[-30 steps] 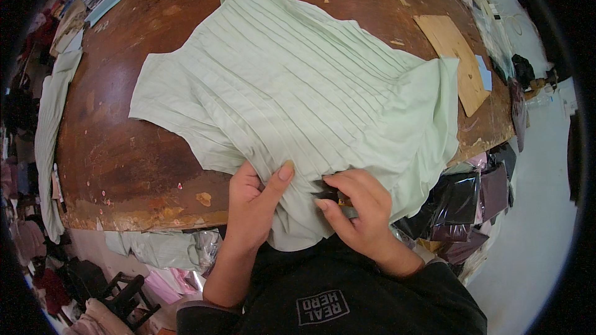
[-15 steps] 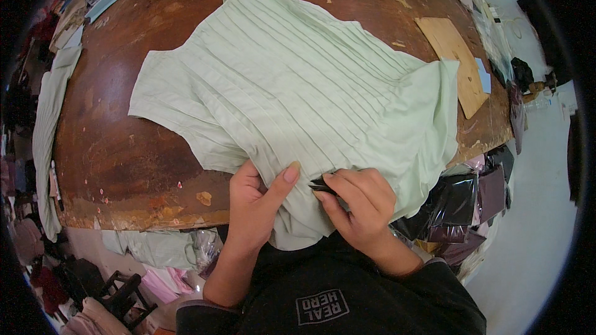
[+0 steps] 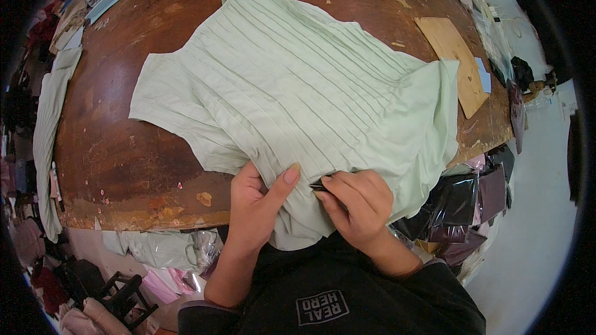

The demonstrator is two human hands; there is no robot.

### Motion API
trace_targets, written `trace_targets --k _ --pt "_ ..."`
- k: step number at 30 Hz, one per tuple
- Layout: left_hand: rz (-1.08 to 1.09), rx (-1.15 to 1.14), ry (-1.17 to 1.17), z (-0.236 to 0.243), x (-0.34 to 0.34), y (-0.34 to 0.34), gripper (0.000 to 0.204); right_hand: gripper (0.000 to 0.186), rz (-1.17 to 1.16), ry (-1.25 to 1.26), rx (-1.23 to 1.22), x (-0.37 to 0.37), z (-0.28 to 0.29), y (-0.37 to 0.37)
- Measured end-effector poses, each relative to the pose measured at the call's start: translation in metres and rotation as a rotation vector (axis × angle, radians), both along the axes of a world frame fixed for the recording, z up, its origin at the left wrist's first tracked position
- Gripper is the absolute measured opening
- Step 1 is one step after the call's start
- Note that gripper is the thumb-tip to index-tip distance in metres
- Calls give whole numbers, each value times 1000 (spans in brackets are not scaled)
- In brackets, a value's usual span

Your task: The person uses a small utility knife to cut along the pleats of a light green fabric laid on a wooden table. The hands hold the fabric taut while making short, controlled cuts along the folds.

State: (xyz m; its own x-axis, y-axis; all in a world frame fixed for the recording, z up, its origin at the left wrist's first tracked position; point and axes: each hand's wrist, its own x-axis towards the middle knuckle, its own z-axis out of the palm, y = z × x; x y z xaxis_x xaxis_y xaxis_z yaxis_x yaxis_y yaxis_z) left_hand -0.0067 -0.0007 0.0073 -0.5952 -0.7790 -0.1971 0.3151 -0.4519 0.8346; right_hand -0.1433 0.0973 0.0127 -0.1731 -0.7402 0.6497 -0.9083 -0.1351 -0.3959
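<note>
A pale mint pleated garment (image 3: 298, 74) lies spread on a worn wooden table (image 3: 118, 149), its near part bunched at the table's front edge. My left hand (image 3: 254, 211) grips the fabric, thumb on top and fingers partly hidden by the cloth. My right hand (image 3: 360, 211) pinches a small black tool (image 3: 318, 185), which looks like thread snips, its tip against the fabric just right of my left thumb. The tool's far part is hidden inside my fingers.
A long pale folded fabric (image 3: 53, 118) lies along the left edge, beside a light blue tray (image 3: 105, 3). A plywood board (image 3: 448, 62) sits at the right. Bagged dark garments (image 3: 456, 201) are stacked below the table's right edge. A black stool (image 3: 124, 294) stands at lower left.
My right hand and the black tool moved slightly up and left from a second ago, closer to my left thumb. The garment has hardly moved.
</note>
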Motion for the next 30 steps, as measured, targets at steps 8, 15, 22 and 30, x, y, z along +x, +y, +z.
trace_targets --k 8,15,22,30 --pt "-12 1 -25 -2 0 2 23 31 97 -240 65 5 8 10" --pt "31 20 -29 -3 -2 5 23 31 140 -41 21 11 -9 15" --pt "25 47 -50 3 -5 2 22 33 174 46 55 14 -10 13" --pt "41 -2 -123 4 -8 1 24 32 180 -54 18 10 -6 12"
